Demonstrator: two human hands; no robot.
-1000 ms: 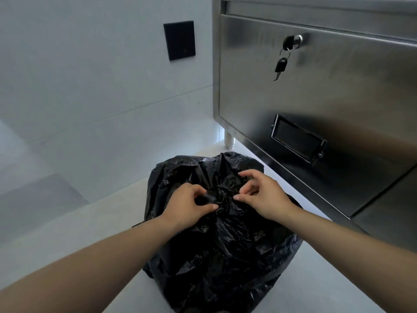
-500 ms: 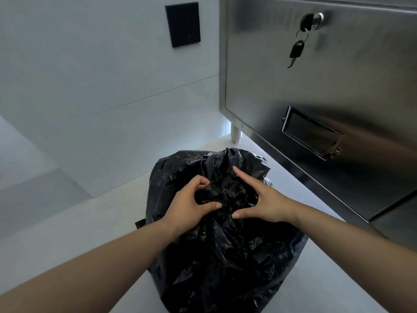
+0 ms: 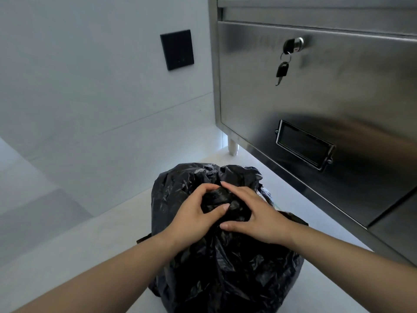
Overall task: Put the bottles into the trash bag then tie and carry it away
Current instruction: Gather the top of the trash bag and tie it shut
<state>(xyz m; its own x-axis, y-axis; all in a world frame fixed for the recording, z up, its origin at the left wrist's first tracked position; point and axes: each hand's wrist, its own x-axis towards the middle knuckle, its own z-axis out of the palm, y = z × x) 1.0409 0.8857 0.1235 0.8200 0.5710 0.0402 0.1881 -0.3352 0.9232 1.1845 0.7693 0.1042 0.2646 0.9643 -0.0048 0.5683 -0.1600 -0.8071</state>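
**Cinch the knot before you lift**

The trash bag (image 3: 225,256) sits on the pale floor (image 3: 90,256) just beside the steel cabinet (image 3: 316,109), its mouth gathered. Your left hand (image 3: 194,213) and right hand (image 3: 257,213) are together on top, cupped around the bunched knot (image 3: 225,202). No bottles show; probably they are inside. Pinch each tail firmly and pull outward evenly, keeping the knot low against the load.

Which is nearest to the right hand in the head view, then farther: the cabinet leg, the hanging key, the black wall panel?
From the right hand:
1. Cabinet leg, just above it, by the floor.
2. Hanging key, higher on the steel cabinet front.
3. Black wall panel, upper left on the wall.
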